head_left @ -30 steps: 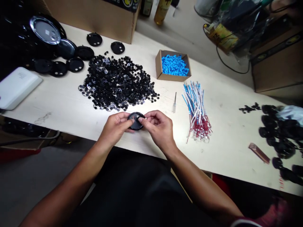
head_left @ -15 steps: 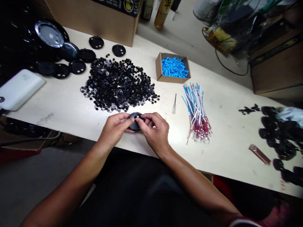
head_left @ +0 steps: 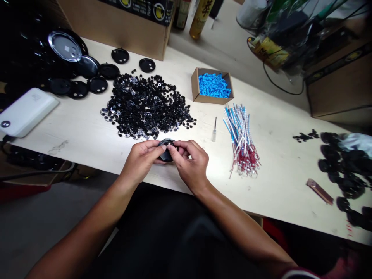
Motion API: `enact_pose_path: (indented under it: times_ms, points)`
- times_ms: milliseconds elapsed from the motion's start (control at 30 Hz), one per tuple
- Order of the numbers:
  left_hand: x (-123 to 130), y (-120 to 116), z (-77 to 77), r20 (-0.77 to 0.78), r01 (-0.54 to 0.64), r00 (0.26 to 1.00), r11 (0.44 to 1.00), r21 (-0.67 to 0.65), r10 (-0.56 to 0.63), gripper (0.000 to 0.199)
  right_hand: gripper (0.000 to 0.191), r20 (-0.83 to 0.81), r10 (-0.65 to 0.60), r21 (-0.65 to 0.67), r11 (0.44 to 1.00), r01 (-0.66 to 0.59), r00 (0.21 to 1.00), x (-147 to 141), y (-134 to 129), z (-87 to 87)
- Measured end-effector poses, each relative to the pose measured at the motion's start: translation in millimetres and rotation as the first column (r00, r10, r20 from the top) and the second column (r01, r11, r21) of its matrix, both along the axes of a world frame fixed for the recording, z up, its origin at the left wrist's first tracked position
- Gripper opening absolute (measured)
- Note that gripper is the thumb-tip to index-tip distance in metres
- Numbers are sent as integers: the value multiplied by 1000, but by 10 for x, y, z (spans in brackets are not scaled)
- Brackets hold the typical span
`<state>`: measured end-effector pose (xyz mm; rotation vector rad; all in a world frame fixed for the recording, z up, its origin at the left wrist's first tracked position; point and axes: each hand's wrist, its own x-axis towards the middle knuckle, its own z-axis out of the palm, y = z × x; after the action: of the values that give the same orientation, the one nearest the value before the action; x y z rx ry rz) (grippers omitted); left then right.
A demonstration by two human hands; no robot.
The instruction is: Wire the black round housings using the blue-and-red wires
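Between my two hands, near the table's front edge, is a round black disc. My left hand grips its left side, thumb on top. The thumb and fingers of my right hand close on its upper right part, and the two thumb tips nearly meet. Whether a small part is pinched there is hidden. Just beyond the disc lies a wide pile of small black round pieces. A small screwdriver with a clear handle lies right of my right hand.
Blue pieces fill a small cardboard box. Bundled wires lie right of the screwdriver. More black discs and a white power bank are at the left. Black parts and a brown tool lie at the right.
The whole view has shifted slightly. Both hands keep their hold on the black disc, with hardly any visible movement.
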<state>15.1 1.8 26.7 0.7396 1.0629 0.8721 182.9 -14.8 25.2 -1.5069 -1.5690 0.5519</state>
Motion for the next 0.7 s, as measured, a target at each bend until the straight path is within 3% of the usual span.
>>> enact_pose_path:
  times_ms: [700]
  points:
    - [-21, -6, 27, -51, -14, 999, 999, 40, 16, 29, 19, 219, 90, 62, 992, -106, 971, 10, -77, -8]
